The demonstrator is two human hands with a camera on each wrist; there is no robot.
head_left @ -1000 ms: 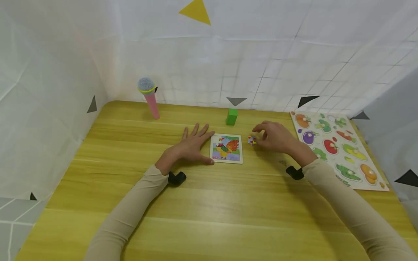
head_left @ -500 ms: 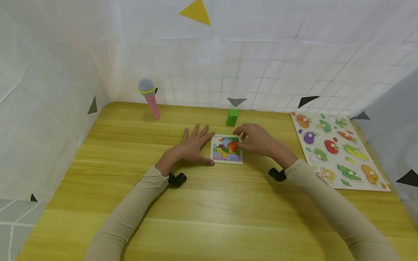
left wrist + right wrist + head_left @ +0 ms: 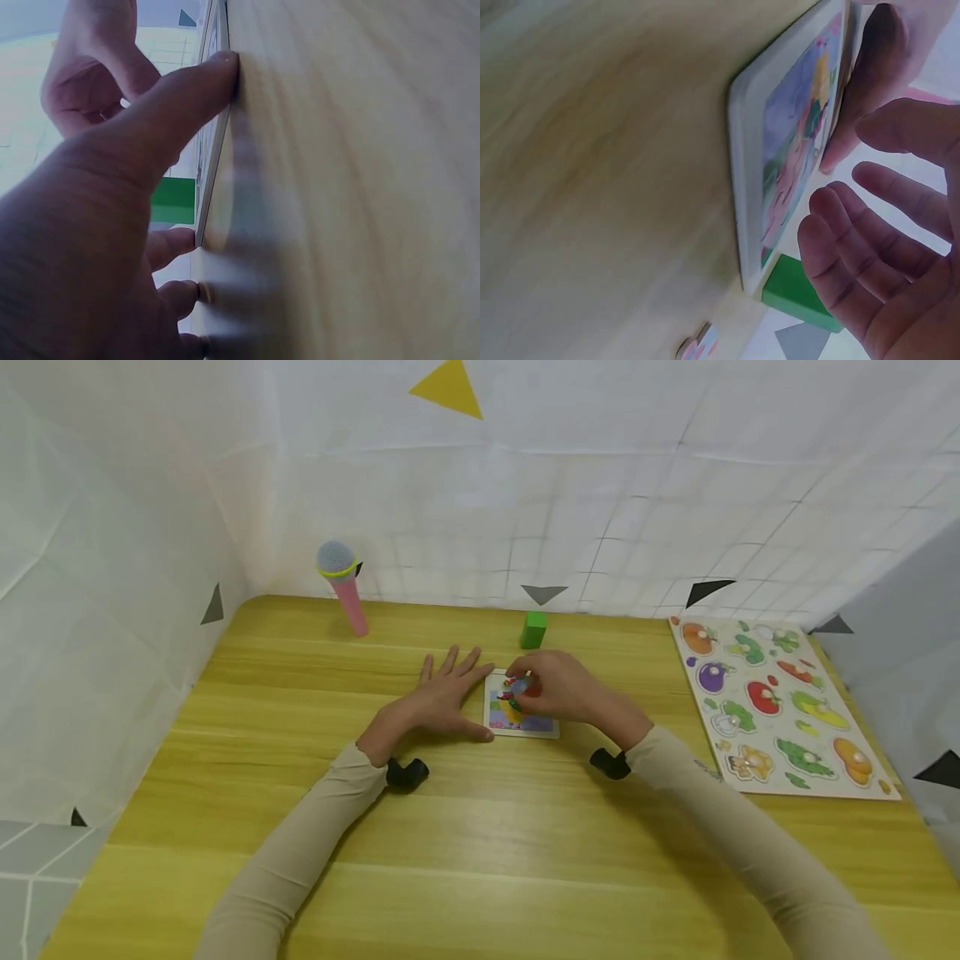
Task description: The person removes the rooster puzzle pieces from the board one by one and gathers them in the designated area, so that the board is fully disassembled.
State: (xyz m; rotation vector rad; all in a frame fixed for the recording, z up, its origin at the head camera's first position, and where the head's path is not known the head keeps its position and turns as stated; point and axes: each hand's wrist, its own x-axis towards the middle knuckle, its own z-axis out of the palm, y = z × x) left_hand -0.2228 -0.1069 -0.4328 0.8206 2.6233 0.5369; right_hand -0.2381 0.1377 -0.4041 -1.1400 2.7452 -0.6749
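Note:
My left hand lies flat on the table with its fingers spread. Its thumb and forefinger are at the left edge of a small square jigsaw puzzle, a colourful bird picture in a pale frame. Over the puzzle's upper right hovers my right hand, thumb and fingers bent. The right wrist view shows a gap between that thumb and the fingers, with no piece visible there. On the table beyond the frame's corner sits a small pink and blue puzzle piece, covered by the right hand in the head view.
A green block stands behind the puzzle. Toward the back left is a pink toy microphone. At the right lies a vegetable peg puzzle board. White sheeting encloses the table's back and sides.
My right hand has moved left, from beside a small puzzle piece right of the frame to over the picture. The left hand has stayed in place.

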